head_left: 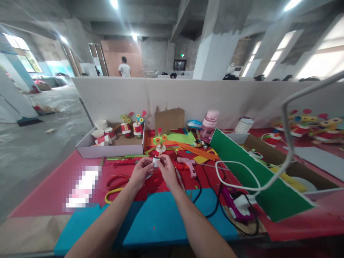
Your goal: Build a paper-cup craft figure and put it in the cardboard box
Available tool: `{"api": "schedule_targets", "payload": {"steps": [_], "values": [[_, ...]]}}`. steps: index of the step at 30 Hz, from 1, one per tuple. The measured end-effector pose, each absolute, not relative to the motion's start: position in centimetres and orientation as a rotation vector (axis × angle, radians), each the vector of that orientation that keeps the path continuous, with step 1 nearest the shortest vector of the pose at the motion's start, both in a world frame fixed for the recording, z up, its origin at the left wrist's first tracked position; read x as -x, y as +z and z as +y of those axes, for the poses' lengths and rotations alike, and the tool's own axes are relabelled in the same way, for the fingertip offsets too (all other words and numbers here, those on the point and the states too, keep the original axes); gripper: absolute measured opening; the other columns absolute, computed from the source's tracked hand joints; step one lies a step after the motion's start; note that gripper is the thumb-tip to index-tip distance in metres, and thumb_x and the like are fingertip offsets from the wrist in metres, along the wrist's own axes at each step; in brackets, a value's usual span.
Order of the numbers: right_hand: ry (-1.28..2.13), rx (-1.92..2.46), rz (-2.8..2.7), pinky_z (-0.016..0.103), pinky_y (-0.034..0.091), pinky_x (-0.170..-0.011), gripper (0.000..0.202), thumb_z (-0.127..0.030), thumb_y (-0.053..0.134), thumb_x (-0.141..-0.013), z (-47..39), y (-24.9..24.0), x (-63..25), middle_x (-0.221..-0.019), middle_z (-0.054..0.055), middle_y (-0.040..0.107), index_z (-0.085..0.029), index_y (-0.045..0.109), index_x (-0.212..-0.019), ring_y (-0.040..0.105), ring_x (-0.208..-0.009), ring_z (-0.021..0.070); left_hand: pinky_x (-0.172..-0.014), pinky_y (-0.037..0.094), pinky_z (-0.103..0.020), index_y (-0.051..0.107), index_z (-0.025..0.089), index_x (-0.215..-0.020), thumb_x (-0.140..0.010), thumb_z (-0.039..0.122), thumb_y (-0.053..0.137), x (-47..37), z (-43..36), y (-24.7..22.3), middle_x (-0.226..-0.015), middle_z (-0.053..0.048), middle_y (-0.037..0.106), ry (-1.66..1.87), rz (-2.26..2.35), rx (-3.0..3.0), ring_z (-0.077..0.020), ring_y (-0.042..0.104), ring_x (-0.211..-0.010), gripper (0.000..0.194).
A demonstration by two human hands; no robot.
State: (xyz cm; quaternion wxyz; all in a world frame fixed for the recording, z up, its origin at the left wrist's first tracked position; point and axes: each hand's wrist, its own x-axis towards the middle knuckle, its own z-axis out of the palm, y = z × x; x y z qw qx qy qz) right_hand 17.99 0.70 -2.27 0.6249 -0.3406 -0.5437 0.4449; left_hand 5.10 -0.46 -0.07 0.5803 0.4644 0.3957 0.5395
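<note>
My left hand (142, 171) and my right hand (167, 171) meet over the middle of the red table. Between their fingertips is a small white piece (156, 163) with a dark upper edge; its exact kind is too small to make out. Just behind it stands a craft figure (160, 140) with a green head, orange eyes and a red disc on top, its lower part hidden by my fingers. Right of my right hand lies a pink glue gun (188, 165). Left of my left hand are red-handled scissors (116, 182) and a yellow handle (113, 195).
A white box (113, 152) with paper cups and similar figures stands back left. On the right, a green-sided box (249, 172) sits beside a purple power strip (238, 206) and a looping white cable (288, 143). Blue sheet (158, 218) covers the front edge.
</note>
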Motion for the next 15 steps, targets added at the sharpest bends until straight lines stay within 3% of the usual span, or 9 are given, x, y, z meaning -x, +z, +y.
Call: {"api": "schedule_targets", "payload": {"steps": [3, 7, 10, 13, 15], "values": [[1.232, 0.729, -1.117, 0.028, 0.052, -0.074, 0.026, -0.035, 0.064, -0.081, 0.6, -2.4, -17.7, -0.097, 0.001, 0.063, -0.025, 0.053, -0.103, 0.061, -0.087, 0.0160, -0.063, 0.050, -0.025, 0.060, 0.018, -0.095, -0.077, 0.039, 0.065, -3.8, -1.4, 1.2, -0.079, -0.001, 0.064, 1.165, 1.110, -1.411, -0.0121, 0.060, -0.065, 0.028], [1.429, 0.644, -0.943, 0.031, 0.055, -0.070, 0.035, -0.035, 0.073, -0.073, 0.4, -1.9, -17.7, -0.102, -0.001, 0.060, -0.026, 0.053, -0.100, 0.063, -0.080, 0.0140, -0.091, 0.046, -0.040, 0.065, 0.018, -0.102, -0.079, 0.025, 0.057, 2.8, -3.0, 3.2, -0.115, -0.013, 0.062, 0.579, 1.623, -2.255, -0.0276, 0.057, -0.107, 0.025], [1.453, 0.578, -0.901, 0.032, 0.055, -0.076, 0.032, -0.034, 0.076, -0.071, 0.6, -1.4, -17.9, -0.094, -0.002, 0.062, -0.024, 0.056, -0.095, 0.063, -0.080, 0.0132, -0.084, 0.048, -0.039, 0.060, 0.020, -0.114, -0.075, 0.026, 0.060, 7.0, -4.6, 3.3, -0.111, -0.013, 0.064, 0.001, 1.805, -2.266, -0.0295, 0.060, -0.104, 0.039], [1.484, 0.526, -0.888, 0.030, 0.053, -0.079, 0.032, -0.034, 0.076, -0.071, 0.6, -1.2, -18.2, -0.092, -0.001, 0.065, -0.023, 0.061, -0.098, 0.062, -0.081, 0.0123, -0.082, 0.047, -0.034, 0.049, 0.023, -0.129, -0.075, 0.019, 0.056, 7.7, -6.0, 2.3, -0.118, -0.012, 0.062, -0.081, 1.830, -2.273, -0.0273, 0.060, -0.107, 0.055], [1.488, 0.510, -0.887, 0.026, 0.052, -0.073, 0.033, -0.035, 0.075, -0.073, 0.6, -1.1, -18.5, -0.091, 0.000, 0.066, -0.023, 0.064, -0.102, 0.061, -0.076, 0.0108, -0.080, 0.047, -0.033, 0.044, 0.024, -0.133, -0.073, 0.014, 0.053, 7.0, -6.6, 1.8, -0.118, -0.013, 0.062, -0.080, 1.882, -2.282, -0.0271, 0.060, -0.107, 0.062]]}}
